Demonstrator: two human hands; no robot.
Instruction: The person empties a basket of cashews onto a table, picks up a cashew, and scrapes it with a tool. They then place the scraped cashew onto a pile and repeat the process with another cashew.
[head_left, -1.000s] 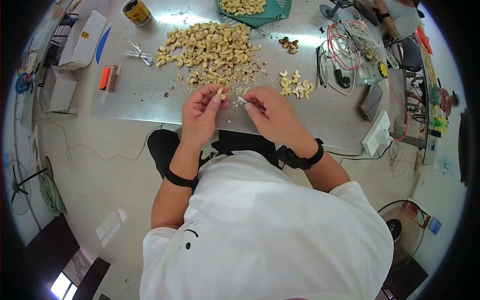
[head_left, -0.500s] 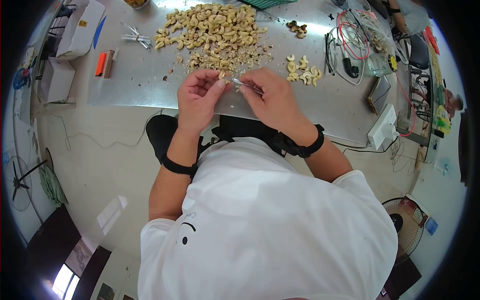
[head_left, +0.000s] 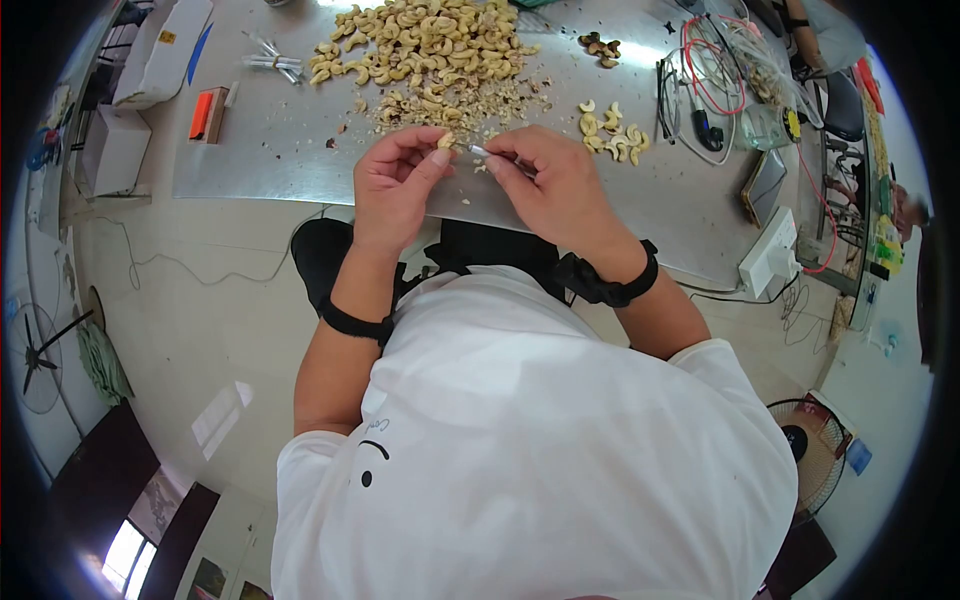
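Pinched between thumb and fingertips of my left hand (head_left: 398, 190) is a pale cashew nut (head_left: 446, 141). My right hand (head_left: 556, 188) grips a slim silver craft knife (head_left: 478, 150), its tip pointing left, right by the nut. Most of the knife's handle is hidden inside my fingers. Both hands are over the table's near edge, just in front of crumbs and skin flakes (head_left: 470, 112). Behind these lies a large heap of cashews (head_left: 430, 45). A smaller group of cleaner-looking cashews (head_left: 617, 140) sits to the right, and a few dark brown pieces (head_left: 600, 48) lie farther back.
On the metal table (head_left: 270, 165) are an orange-and-brown box (head_left: 208, 115) and a bundle of white sticks (head_left: 274, 60) at left. Tangled cables (head_left: 700, 90), a phone (head_left: 765, 185) and a white power strip (head_left: 770, 250) occupy the right side. Another person's arm (head_left: 800, 35) shows at back right.
My right hand has shifted slightly right, and the knife tip is a little farther from my left fingers. The cashew shows more clearly at my left fingertips. The view has shifted slightly.
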